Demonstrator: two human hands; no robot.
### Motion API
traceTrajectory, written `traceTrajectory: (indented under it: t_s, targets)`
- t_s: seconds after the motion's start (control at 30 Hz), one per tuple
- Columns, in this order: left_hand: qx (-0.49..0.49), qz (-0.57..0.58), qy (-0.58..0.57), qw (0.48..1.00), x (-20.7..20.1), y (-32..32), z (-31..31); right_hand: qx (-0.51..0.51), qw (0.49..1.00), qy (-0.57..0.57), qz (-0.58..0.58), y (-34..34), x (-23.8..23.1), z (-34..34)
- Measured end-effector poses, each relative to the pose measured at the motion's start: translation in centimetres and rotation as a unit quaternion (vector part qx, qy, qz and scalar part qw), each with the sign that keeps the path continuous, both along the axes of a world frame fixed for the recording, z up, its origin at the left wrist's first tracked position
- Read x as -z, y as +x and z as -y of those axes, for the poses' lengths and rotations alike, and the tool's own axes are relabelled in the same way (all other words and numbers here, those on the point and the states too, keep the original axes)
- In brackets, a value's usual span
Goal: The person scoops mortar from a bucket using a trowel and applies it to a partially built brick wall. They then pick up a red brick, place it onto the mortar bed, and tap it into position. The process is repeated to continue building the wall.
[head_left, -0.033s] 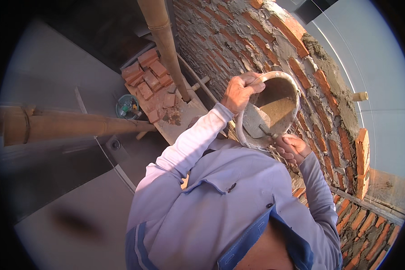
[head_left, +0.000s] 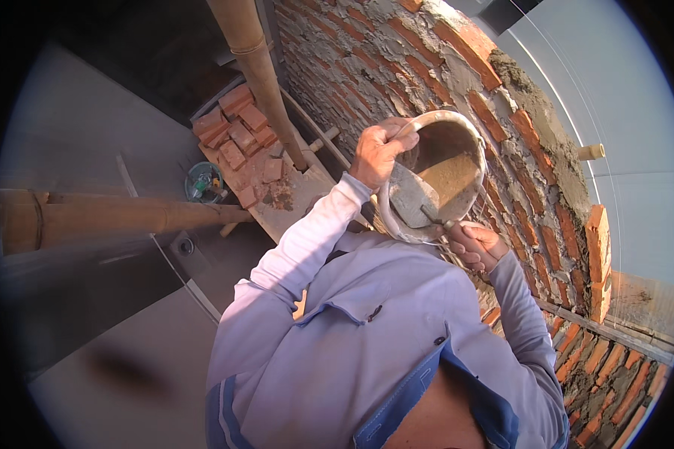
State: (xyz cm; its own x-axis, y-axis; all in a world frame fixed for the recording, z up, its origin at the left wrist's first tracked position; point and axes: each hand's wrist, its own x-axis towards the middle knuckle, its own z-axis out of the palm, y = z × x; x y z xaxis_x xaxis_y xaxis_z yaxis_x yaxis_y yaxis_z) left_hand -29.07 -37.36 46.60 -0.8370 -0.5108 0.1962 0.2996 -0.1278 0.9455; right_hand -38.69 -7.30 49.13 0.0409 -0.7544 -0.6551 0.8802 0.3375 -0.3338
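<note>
My left hand (head_left: 382, 153) is closed on the upper left rim of a mortar bucket (head_left: 457, 118), which is tipped so that its inside faces up toward me. Grey-brown wet mortar (head_left: 457, 176) lies along the bucket's inner wall. My right hand (head_left: 478, 245), at the bucket's lower right edge, has its fingers wrapped round the handle of a trowel. The flat grey trowel blade (head_left: 412, 197) is inside the bucket, against the lower left wall. Right behind the bucket stands a brick wall (head_left: 487, 123) with rough mortar joints.
Loose bricks (head_left: 236, 127) are piled on a plank (head_left: 307, 194) at the left. Bamboo poles (head_left: 251, 52) cross upright and sideways there. A round green container (head_left: 204, 182) sits below. An upright brick (head_left: 597, 262) and a taut string (head_left: 569, 67) mark the wall's right edge.
The whole view has shifted slightly, so bucket, hands and wall appear a little farther left. Both hands keep their hold.
</note>
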Motion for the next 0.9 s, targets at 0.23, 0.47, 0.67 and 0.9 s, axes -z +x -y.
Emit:
traceTrajectory:
  t_s: [0.23, 0.47, 0.67, 0.9]
  targets:
    - [-0.127, 0.032, 0.285, 0.950, 7.8, 2.9, 3.0, 0.156, 0.973, -0.104, -0.136, 1.0, -7.2, 0.1]
    - [-0.216, 0.077, 0.195, 0.954, 10.1, 4.2, 4.1, 0.111, 0.600, 0.103, -0.785, -4.2, -14.0, 2.9]
    - [-0.162, 0.089, 0.236, 0.954, 9.1, 2.0, 2.3, 0.059, 0.276, 0.218, -0.934, -7.1, -8.2, 1.7]
    - [-0.120, 0.110, 0.326, 0.931, 13.0, 1.0, 3.6, 0.221, 0.729, 0.056, -0.645, -3.8, -9.9, 5.3]
